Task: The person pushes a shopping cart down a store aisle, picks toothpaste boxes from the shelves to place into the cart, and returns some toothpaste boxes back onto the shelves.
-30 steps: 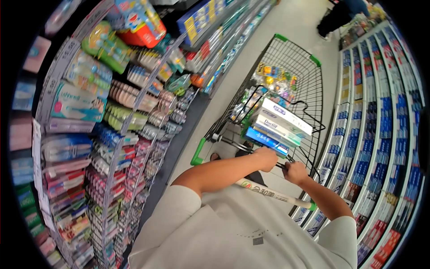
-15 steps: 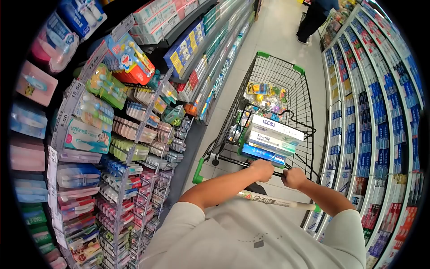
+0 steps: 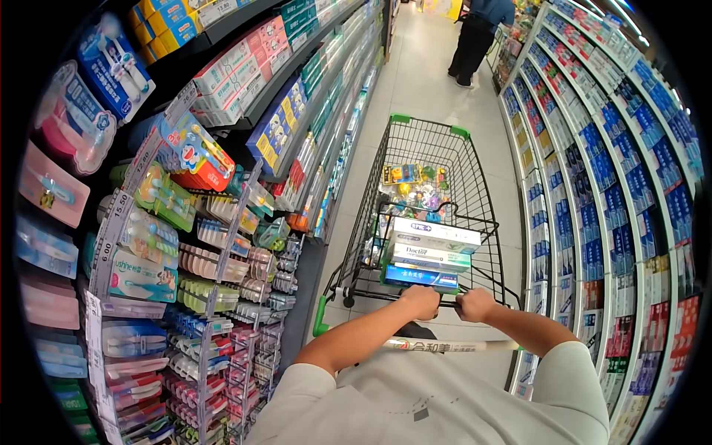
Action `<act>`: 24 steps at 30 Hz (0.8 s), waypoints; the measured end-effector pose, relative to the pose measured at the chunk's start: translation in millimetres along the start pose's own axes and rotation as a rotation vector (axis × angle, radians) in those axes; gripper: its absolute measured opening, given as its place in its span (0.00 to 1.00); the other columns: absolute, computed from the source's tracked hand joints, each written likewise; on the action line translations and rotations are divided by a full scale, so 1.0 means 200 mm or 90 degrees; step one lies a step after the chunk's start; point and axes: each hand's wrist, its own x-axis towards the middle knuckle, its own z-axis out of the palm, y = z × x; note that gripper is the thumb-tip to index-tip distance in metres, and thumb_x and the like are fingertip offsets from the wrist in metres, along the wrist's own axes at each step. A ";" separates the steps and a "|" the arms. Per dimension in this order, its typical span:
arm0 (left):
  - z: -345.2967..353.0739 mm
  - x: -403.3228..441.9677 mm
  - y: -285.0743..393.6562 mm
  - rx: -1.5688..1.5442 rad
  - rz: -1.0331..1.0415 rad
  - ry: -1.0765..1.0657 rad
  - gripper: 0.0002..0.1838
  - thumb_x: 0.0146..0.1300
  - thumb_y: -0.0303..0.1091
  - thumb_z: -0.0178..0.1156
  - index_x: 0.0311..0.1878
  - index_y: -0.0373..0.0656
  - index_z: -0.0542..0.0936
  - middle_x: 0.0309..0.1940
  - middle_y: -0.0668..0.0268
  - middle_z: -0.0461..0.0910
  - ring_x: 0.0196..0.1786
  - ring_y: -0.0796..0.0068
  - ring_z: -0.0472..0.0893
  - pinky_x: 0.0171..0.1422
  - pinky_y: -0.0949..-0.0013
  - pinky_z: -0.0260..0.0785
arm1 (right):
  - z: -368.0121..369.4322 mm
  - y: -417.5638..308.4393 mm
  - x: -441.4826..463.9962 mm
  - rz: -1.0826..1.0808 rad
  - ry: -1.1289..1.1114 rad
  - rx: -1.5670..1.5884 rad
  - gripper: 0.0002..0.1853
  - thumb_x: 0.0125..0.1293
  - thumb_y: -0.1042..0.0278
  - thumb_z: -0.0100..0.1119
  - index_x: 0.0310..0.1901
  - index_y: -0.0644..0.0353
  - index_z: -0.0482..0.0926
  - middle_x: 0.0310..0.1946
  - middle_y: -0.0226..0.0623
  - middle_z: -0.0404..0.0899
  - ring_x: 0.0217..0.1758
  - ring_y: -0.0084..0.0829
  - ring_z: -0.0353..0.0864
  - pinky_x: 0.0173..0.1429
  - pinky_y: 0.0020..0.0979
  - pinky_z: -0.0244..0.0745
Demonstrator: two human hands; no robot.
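Note:
A black wire shopping cart [image 3: 478, 167] with green corner pieces stands in front of me in the aisle. My left hand [image 3: 421, 302] is closed around the cart's rear black bar. Close beside it, my right hand [image 3: 477, 304] also grips that bar. Just beyond my hands, several toothpaste boxes lie stacked in the fold-down seat area: a white box [image 3: 437, 233], a "Doctor" box [image 3: 430, 256] and a blue box [image 3: 421, 276]. Deeper in the basket are colourful packages [image 3: 419, 185]. The pale push handle [image 3: 445, 346] runs below my forearms, near my shirt.
On the left, a shelf holds hanging toothbrush packs [image 3: 144, 274] and price tags. Long shelves of boxed toothpaste [image 3: 623, 200] line the right side. Ahead, a person in dark trousers [image 3: 475, 48] stands at the far end of the tiled aisle [image 3: 415, 81].
The view has tilted up and shifted, so more of the far aisle shows. The cart sits slightly lower and further left in view. Both hands keep their grip.

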 end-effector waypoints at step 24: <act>-0.05 0.02 -0.04 -0.010 0.004 0.006 0.19 0.60 0.46 0.61 0.38 0.36 0.84 0.38 0.50 0.84 0.44 0.53 0.84 0.48 0.55 0.76 | -0.02 0.02 0.05 0.008 0.007 -0.005 0.11 0.54 0.57 0.58 0.29 0.56 0.81 0.20 0.43 0.80 0.24 0.47 0.81 0.31 0.45 0.76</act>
